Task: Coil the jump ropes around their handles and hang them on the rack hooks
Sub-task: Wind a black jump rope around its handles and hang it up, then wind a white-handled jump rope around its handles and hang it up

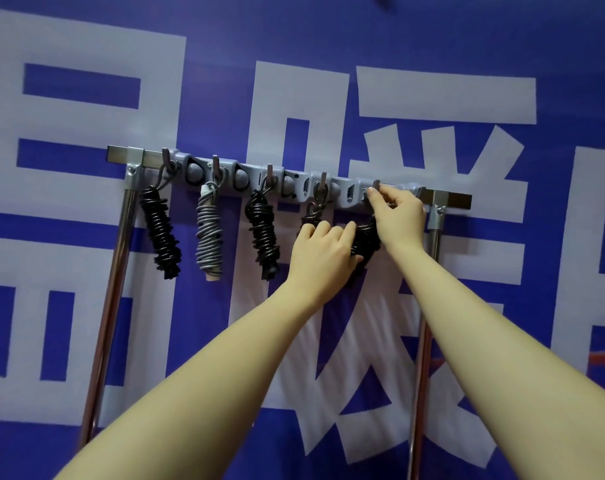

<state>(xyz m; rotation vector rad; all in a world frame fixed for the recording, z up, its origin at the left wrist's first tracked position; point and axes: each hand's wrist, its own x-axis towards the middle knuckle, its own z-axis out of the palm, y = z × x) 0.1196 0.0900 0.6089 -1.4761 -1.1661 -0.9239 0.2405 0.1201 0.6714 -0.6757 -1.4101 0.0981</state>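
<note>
A: Where's the rope?
B: Left hand [323, 252] curls round the black rope [365, 240]; right hand [396, 211] pinches its loop at the hook [376, 185], rack's [294, 181] three o'clock end.

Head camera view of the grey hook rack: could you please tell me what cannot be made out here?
- Head view: whether the loop of the black coiled rope is on the fifth hook; the right hand covers it.
- Lower end of that rope: hidden by the left hand.
- Fourth black rope: mostly behind the left hand.
- Steel rack legs: cut off by the bottom edge.
</note>
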